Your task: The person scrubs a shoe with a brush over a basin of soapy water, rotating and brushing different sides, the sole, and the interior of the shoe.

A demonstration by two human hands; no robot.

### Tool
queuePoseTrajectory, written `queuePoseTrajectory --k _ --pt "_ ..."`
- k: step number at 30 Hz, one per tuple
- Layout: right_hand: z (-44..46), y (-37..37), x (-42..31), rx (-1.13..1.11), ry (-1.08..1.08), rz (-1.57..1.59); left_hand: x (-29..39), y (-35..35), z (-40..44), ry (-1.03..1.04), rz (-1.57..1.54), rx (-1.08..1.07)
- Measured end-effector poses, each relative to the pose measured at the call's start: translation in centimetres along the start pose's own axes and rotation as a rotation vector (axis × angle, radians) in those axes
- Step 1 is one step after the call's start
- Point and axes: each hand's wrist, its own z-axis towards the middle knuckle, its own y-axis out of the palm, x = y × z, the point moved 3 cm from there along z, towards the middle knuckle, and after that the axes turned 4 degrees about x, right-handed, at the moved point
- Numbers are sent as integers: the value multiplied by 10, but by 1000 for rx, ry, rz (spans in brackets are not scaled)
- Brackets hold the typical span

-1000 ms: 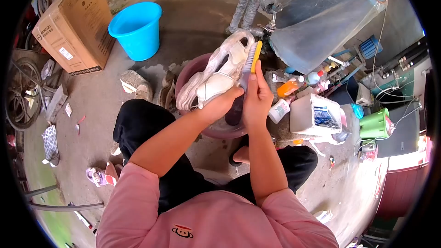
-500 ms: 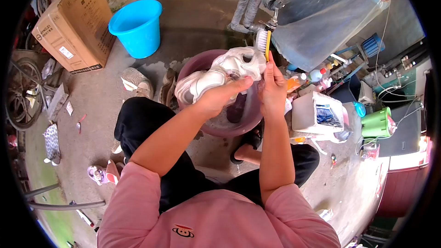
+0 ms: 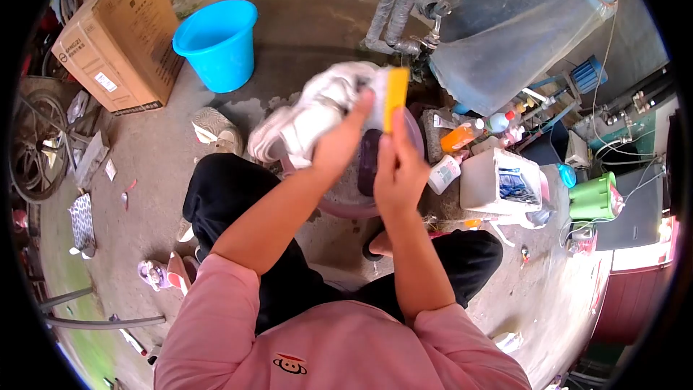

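Concrete floor [image 3: 148,198], whitish shoe [image 3: 307,119], motion-blurred, yellow-backed brush [image 3: 396,95]

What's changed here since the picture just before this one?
The right hand has moved left and closer to the person's body, bringing the yellow-backed brush, now blurred, with it. The white shoe and the left hand holding it have also shifted left. Nothing was picked up or let go. The purple basin, blue bucket and cardboard box stayed put.

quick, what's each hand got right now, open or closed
Left hand: closed, holding the white shoe.
Right hand: closed, holding the yellow-backed brush.
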Motion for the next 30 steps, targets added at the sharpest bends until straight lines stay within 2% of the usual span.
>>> queuePoseTrajectory --k 1,2,3,5,6,8,9,10,12,14,17,18,20,22,23,26,27,30 --pt "10 -2 1 -36 111 -15 -2 5 -3 339 90 -26" --pt "18 -1 4 -69 223 -30 0 6 -7 367 122 -66" --pt "20 3 9 -11 179 86 1 6 -6 305 92 -87" --pt "15 1 4 -34 125 38 18 6 -8 197 48 -103" --pt "6 3 0 -40 108 63 17 6 -4 2 -93 -95" --pt "-4 4 -1 -27 67 57 8 2 8 127 -43 -202" --pt "-1 3 2 -10 38 29 -3 5 6 188 5 -141" --pt "4 2 6 -13 98 28 -11 8 0 240 59 -80" --pt "17 -1 14 -17 218 26 6 11 -15 390 426 -83" --pt "22 -2 19 0 218 56 0 14 -11 308 346 -74" --pt "3 -4 12 -21 107 16 10 9 5 280 103 -150" --pt "0 -4 9 -37 83 10 13 6 3 167 24 -212" --pt "0 -7 3 -54 103 16 6 8 -4 148 57 -163" --pt "20 -9 9 -93 316 13 13 9 -24 286 659 -112" --pt "31 -4 14 45 100 120 12 10 -25 379 720 -139" --pt "19 -9 5 -15 62 3 20 11 -19 145 215 -131" --pt "9 -8 1 -33 18 -16 35 9 -27 -44 6 -239" --pt "6 -8 1 -46 44 -21 5 2 0 330 99 -202"
